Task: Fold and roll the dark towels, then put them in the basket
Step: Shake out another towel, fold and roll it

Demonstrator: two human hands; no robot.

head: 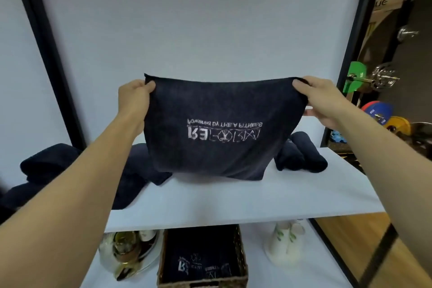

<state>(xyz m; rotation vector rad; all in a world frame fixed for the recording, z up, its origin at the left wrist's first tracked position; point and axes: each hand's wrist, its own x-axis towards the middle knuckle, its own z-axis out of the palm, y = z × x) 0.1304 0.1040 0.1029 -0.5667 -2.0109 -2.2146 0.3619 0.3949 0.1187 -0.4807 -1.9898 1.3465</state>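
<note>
Wicker basket (242, 259) holds dark logo towels (201, 262). Above basket, L hand (133, 100) & R hand (325, 98) pinch top corners of a soft dark towel (215, 105) (logo upside down).

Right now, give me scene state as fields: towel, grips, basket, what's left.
held towel: spread upright, logo upside down
left grip: pinches its top left corner
right grip: pinches its top right corner
rolled towels: on the white shelf, right side
loose towels: heaped on the shelf, left side
basket: lower level, dark towels already inside
</note>
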